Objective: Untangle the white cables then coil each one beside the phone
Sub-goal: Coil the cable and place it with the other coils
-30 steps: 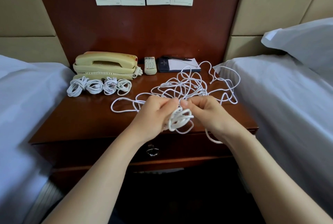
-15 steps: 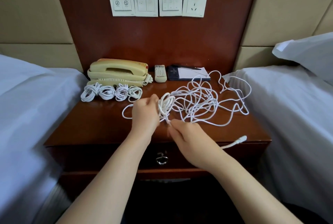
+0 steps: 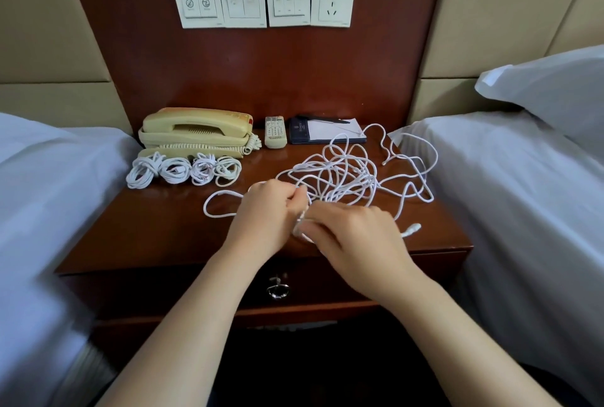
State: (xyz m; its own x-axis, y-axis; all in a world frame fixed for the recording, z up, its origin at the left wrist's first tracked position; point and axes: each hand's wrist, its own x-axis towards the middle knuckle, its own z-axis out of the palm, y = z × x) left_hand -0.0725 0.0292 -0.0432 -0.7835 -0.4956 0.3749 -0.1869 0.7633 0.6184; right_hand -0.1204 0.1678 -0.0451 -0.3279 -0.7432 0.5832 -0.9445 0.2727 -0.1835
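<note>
A tangle of white cables (image 3: pixel 346 177) sprawls over the right half of the wooden nightstand (image 3: pixel 157 230). My left hand (image 3: pixel 264 213) grips a small bundle of white cable (image 3: pixel 302 218) at the front middle. My right hand (image 3: pixel 353 236) meets it there, fingers curled on the same cable, which is mostly hidden between the hands. One loop (image 3: pixel 217 207) trails left of my left hand. A loose plug end (image 3: pixel 412 229) lies by my right hand. Several finished coils (image 3: pixel 183 171) sit in a row before the beige phone (image 3: pixel 196 132).
A white remote (image 3: pixel 274 132) and a dark notepad with pen (image 3: pixel 327 130) lie at the back of the nightstand. White beds (image 3: pixel 510 184) flank it on both sides. Switch plates and a socket (image 3: pixel 261 1) are on the wall panel. A drawer pull (image 3: pixel 277 289) hangs below.
The hands dropped from holding the coil raised above the tangle to low over the front of the nightstand. My right hand moved up to meet my left on the bundle.
</note>
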